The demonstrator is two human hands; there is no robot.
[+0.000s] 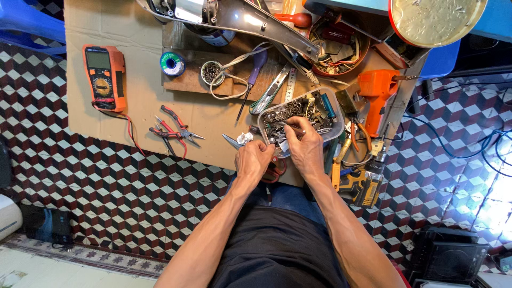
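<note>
- In the head view, we saw our left hand (254, 160) curled at the near edge of a clear plastic tub (335, 129) full of small screws and dark metal bits; the fingers were bent in close, but we could not tell whether they pinched anything.
- Our right hand (305, 145) reached into the same tub from the near side, with the fingertips (290, 125) drawn together down among the screws; whether a piece was caught between them was too small to tell.
- The tub sat on a sheet of brown cardboard (138, 64) spread over a patterned tile floor (106, 186), near the sheet's near edge and just ahead of our knees.
- Just left of the tub lay a small crumpled scrap of foil (245, 138), and further left red-handled pliers (173, 128) rested on the cardboard.
- An orange multimeter (104, 78) lay well apart at the left side, its red lead trailing toward the pliers.
- Beyond the tub we saw a purple-handled screwdriver (253, 76), a spool of solder (172, 63) and a little round tin of screws (212, 72).
- To the right stood an orange glue gun (377, 90), and a yellow-and-black cordless drill (368, 178) lay just beside our right forearm.
</note>
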